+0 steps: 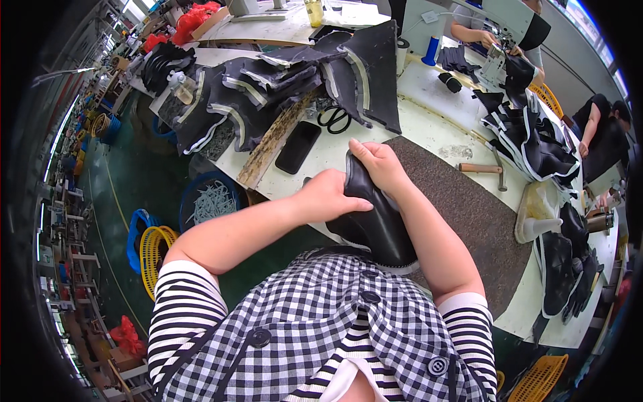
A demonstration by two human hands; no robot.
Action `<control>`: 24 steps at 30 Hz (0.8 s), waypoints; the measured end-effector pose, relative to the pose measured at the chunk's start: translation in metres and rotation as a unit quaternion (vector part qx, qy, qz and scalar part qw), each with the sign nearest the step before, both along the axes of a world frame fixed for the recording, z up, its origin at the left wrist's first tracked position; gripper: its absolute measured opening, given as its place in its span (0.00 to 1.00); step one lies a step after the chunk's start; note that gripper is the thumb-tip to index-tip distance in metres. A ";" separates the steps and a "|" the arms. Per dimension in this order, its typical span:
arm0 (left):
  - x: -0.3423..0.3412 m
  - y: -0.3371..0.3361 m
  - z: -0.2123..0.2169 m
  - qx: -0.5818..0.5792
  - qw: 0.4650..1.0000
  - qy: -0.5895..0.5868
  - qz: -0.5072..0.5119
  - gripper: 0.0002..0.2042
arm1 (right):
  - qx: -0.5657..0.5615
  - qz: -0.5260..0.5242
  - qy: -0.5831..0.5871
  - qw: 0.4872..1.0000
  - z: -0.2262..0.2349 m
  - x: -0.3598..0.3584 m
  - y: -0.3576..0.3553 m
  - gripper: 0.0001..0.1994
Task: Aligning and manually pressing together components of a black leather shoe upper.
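A glossy black leather boot upper stands tilted against my front at the table's edge. My left hand grips its left side, thumb lying across the leather and fingers curled out of sight behind. Near the top edge, my right hand holds the upper with the thumb pointing up and the other fingers mostly hidden. Just beyond my left hand lie a black phone and black-handled scissors. A brown mat covers the table to the right of my right forearm.
Dark cut pieces with pale strips pile up at the far left, beside a worn wooden board. To the right are a hammer and stacked black uppers. A blue basin of scraps stands below left. Another person works at a sewing machine.
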State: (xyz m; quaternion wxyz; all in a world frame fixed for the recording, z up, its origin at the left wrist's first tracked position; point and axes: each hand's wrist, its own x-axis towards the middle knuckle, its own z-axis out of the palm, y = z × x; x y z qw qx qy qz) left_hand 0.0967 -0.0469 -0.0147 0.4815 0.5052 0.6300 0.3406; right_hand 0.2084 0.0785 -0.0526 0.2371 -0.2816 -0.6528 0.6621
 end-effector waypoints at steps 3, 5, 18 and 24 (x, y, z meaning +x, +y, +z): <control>0.013 -0.010 0.016 0.167 0.935 0.294 -0.106 0.18 | -0.022 0.027 -0.044 0.998 -0.008 0.005 0.006 0.25; 0.008 -0.018 0.016 0.192 0.895 0.365 -0.169 0.16 | -0.017 0.031 -0.055 0.998 -0.023 0.006 0.008 0.22; -0.063 0.050 0.024 0.188 0.859 0.402 -0.254 0.04 | 0.126 -0.027 0.026 0.991 0.028 0.077 0.031 0.11; -0.028 0.063 0.066 0.347 0.788 0.402 -0.311 0.05 | 0.598 0.169 -0.254 0.741 0.092 0.060 -0.012 0.14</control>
